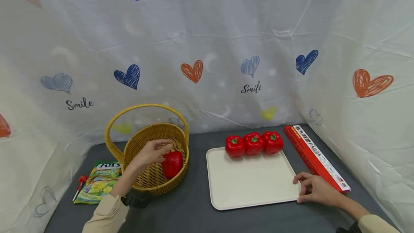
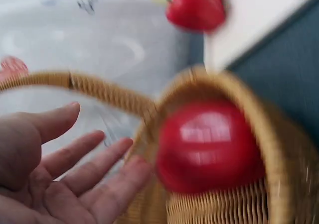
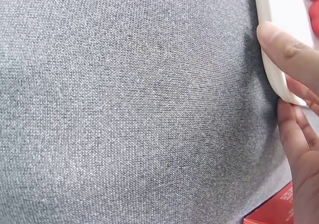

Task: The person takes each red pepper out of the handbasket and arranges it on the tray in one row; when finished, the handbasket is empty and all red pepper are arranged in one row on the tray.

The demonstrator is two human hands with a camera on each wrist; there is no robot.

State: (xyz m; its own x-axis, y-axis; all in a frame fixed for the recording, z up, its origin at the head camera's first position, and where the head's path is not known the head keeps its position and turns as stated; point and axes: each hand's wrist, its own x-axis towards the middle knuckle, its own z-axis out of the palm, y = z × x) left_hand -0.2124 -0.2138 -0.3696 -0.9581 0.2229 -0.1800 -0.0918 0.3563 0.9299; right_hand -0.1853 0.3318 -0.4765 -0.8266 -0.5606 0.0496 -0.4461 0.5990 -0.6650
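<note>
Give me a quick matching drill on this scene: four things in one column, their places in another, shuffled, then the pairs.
Things:
1. lone red pepper
2. row of three peppers
3. pasta box
4. snack packet

Places:
A. right of the tray
B. far edge of the tray
C. left of the basket
D. inside the basket

Pairs: 1-D, 2-B, 3-A, 4-C

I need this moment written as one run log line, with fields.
left hand: open above pepper in basket | right hand: holds tray corner | tray: three peppers
</note>
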